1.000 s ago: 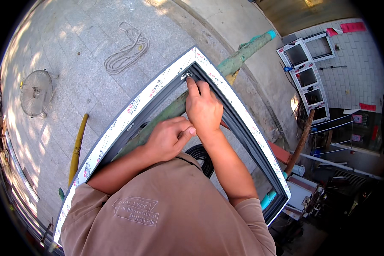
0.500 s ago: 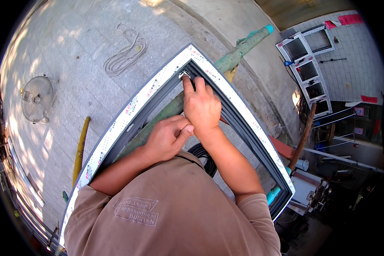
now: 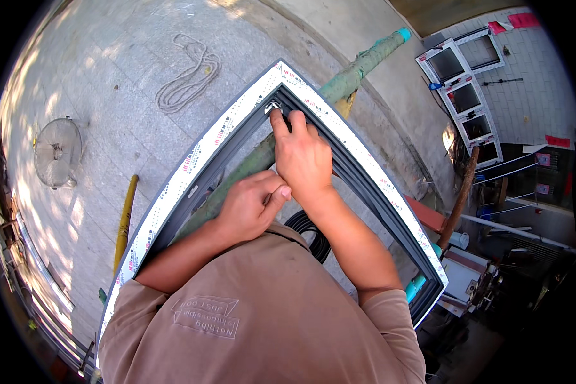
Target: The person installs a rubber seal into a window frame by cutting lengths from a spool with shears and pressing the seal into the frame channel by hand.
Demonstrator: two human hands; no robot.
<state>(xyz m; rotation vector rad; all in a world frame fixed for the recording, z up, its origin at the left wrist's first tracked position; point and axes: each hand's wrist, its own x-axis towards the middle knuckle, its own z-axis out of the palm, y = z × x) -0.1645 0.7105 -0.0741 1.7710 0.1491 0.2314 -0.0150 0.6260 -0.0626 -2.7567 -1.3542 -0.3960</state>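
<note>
A large frame (image 3: 176,168) of dark grey profiles, its face covered in white printed film, surrounds my arms and points its far corner away from me. Inside that corner sits a small shiny metal piece (image 3: 272,108). The index fingertip of my right hand (image 3: 304,160) rests on it. The middle finger of that hand is stretched out beside the index finger; its thumb is hidden. My left hand (image 3: 249,203) is closed, thumb against the curled index finger, and touches the right wrist. Whatever it may hold is hidden.
A green-wrapped pole (image 3: 365,67) passes under the frame, near a yellow pole (image 3: 125,214). Coiled rope (image 3: 189,80) and a fan (image 3: 57,152) are on the paved floor at left. Black coiled hose (image 3: 317,240) lies below. White-framed panels (image 3: 464,96) stand at right.
The view has shifted slightly, and the frame's far corner appears a little higher and further left. Both hands keep nearly the same pose, the right index finger still at the metal piece.
</note>
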